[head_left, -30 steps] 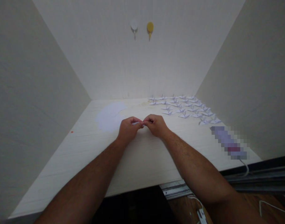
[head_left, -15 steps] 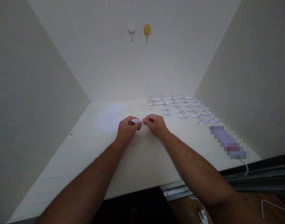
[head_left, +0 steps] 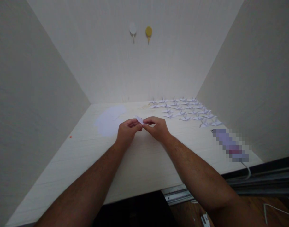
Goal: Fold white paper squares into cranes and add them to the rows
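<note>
A small piece of folded white paper (head_left: 139, 119) is pinched between both hands above the middle of the table. My left hand (head_left: 128, 130) grips it from the left, thumb on the near side and fingers behind. From the right, my right hand (head_left: 156, 126) closes thumb and forefinger on its lower right end. The paper's pointed tip sticks up and to the left; its lower part is hidden by my fingertips. Beyond my right hand, several white paper cranes (head_left: 182, 113) stand in rows at the back right. White paper sheets (head_left: 106, 126) lie spread just left of my left hand.
The white table (head_left: 87, 167) meets walls on the left, back and right. A blurred-out object (head_left: 229, 145) with a white cable (head_left: 249, 171) lies near the right edge. A small orange speck (head_left: 70, 137) is at the left. Two round hooks, white (head_left: 132, 29) and yellow (head_left: 148, 31), hang on the back wall.
The folded paper has turned from lying nearly level to tilting, with its tip now pointing up and left. My right fingers have shifted their hold slightly. The view has moved a little.
</note>
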Available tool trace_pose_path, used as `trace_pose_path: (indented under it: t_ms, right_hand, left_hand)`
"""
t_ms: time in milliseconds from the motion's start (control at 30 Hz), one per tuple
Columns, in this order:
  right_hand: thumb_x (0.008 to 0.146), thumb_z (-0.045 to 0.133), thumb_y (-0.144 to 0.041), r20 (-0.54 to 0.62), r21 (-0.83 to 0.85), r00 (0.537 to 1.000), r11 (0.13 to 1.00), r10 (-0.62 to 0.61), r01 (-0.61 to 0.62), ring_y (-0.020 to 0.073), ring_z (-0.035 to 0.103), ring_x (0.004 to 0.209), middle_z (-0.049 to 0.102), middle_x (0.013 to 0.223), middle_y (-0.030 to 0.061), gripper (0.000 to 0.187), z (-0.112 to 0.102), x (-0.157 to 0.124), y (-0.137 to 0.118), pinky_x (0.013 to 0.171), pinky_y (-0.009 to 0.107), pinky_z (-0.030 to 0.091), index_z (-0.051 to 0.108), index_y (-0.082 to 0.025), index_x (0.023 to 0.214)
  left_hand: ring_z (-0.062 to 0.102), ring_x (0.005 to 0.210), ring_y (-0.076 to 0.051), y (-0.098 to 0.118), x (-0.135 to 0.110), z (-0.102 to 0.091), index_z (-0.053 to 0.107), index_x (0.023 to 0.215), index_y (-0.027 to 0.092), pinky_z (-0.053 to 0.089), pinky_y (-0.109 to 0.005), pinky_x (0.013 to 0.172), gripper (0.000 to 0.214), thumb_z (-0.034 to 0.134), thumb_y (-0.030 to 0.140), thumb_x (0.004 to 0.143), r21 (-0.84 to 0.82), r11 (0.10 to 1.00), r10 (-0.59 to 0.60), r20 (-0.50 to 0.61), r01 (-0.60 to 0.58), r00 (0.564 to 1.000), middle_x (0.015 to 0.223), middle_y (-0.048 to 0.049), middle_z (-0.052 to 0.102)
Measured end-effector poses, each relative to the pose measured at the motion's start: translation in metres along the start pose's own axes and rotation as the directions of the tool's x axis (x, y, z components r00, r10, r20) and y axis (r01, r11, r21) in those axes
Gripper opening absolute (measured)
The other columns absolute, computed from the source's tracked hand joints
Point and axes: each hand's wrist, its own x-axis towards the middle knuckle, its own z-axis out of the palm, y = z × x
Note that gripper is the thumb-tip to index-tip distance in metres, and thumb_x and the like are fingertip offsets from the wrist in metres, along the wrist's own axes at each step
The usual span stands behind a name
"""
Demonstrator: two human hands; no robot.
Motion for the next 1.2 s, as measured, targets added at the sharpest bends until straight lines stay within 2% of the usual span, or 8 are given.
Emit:
trace_pose_path:
  t_ms: [133, 233, 533, 667, 833, 967, 1033, 1200]
  right_hand:
    - [0.074, 0.072, -0.027, 0.001, 0.087, 0.997, 0.993, 0.081, -0.081, 0.0149, 0.069, 0.076, 0.075, 0.084, 0.0027, 0.012, 0.002, 0.000, 0.000, 0.075, 0.028, 0.056, 0.074, -0.020, 0.084]
    - [0.073, 0.074, -0.028, 0.002, 0.148, 0.992, 0.982, 0.123, -0.122, 0.0144, 0.069, 0.073, 0.075, 0.082, 0.0029, 0.013, 0.003, 0.001, 0.000, 0.072, 0.027, 0.056, 0.074, -0.019, 0.083]
    - [0.074, 0.071, -0.025, -0.007, 0.178, 0.994, 0.978, 0.111, -0.108, 0.0142, 0.069, 0.071, 0.075, 0.078, 0.0033, 0.009, 0.005, 0.001, -0.001, 0.070, 0.026, 0.055, 0.073, -0.018, 0.079]
    - [0.075, 0.069, -0.025, -0.013, 0.139, 0.991, 0.982, 0.132, -0.129, 0.0136, 0.068, 0.071, 0.074, 0.078, 0.0018, 0.008, 0.005, 0.000, -0.002, 0.071, 0.026, 0.054, 0.072, -0.019, 0.078]
    - [0.072, 0.069, -0.026, -0.028, 0.121, 0.984, 0.978, 0.177, -0.172, 0.0124, 0.065, 0.065, 0.072, 0.074, 0.0013, 0.011, 0.004, 0.000, -0.007, 0.063, 0.024, 0.052, 0.070, -0.018, 0.080]
    - [0.074, 0.066, -0.026, -0.023, 0.118, 0.981, 0.975, 0.194, -0.190, 0.0119, 0.064, 0.063, 0.072, 0.073, 0.0010, 0.010, 0.004, 0.001, -0.009, 0.062, 0.023, 0.051, 0.071, -0.018, 0.078]
    - [0.074, 0.065, -0.025, -0.034, 0.120, 0.980, 0.974, 0.196, -0.190, 0.0120, 0.064, 0.063, 0.072, 0.073, 0.0009, 0.011, 0.004, 0.001, -0.009, 0.061, 0.023, 0.051, 0.071, -0.018, 0.078]
    - [0.073, 0.064, -0.024, -0.054, 0.117, 0.975, 0.971, 0.214, -0.207, 0.0122, 0.063, 0.060, 0.071, 0.070, 0.0004, 0.010, 0.004, 0.001, -0.010, 0.058, 0.022, 0.049, 0.071, -0.018, 0.076]
  left_hand:
    - [0.063, 0.059, -0.013, 0.000, 0.000, 0.001, 0.058, 0.083, 0.017, 0.051, -0.029, 0.064, 0.029, 0.076, 0.024, 0.061, -0.011, 0.999, 0.031, -0.087, -0.032, 0.996, 0.066, 0.0003, 0.068]
    - [0.062, 0.059, -0.013, 0.003, -0.002, 0.002, 0.059, 0.077, 0.016, 0.051, -0.028, 0.063, 0.024, 0.076, 0.025, 0.063, 0.007, 0.999, 0.040, -0.087, -0.040, 0.995, 0.064, -0.0002, 0.067]
    - [0.059, 0.056, -0.012, 0.007, -0.005, 0.006, 0.065, 0.077, 0.016, 0.048, -0.025, 0.058, 0.013, 0.070, 0.026, 0.070, 0.196, 0.976, 0.125, -0.120, -0.100, 0.985, 0.063, 0.0003, 0.065]
    - [0.059, 0.055, -0.011, 0.006, -0.005, 0.008, 0.064, 0.078, 0.017, 0.049, -0.024, 0.057, 0.013, 0.068, 0.027, 0.071, 0.190, 0.978, 0.118, -0.136, -0.091, 0.984, 0.068, 0.0004, 0.066]
    - [0.059, 0.055, -0.011, 0.008, -0.006, 0.010, 0.062, 0.079, 0.017, 0.048, -0.023, 0.056, 0.014, 0.067, 0.028, 0.072, 0.168, 0.982, 0.111, -0.141, -0.087, 0.984, 0.069, 0.0003, 0.066]
    - [0.059, 0.056, -0.011, 0.009, -0.006, 0.011, 0.062, 0.080, 0.017, 0.048, -0.024, 0.056, 0.013, 0.066, 0.027, 0.072, 0.162, 0.986, 0.066, -0.165, -0.039, 0.984, 0.067, 0.0006, 0.065]
    - [0.060, 0.057, -0.012, 0.007, -0.005, 0.010, 0.062, 0.080, 0.016, 0.049, -0.024, 0.058, 0.014, 0.067, 0.027, 0.072, 0.155, 0.988, 0.039, -0.153, -0.015, 0.987, 0.066, 0.0003, 0.065]
    - [0.061, 0.062, -0.012, -0.001, -0.003, 0.007, 0.065, 0.082, 0.015, 0.049, -0.025, 0.062, 0.022, 0.073, 0.030, 0.068, 0.100, 0.994, 0.052, -0.086, -0.043, 0.995, 0.070, -0.0010, 0.066]
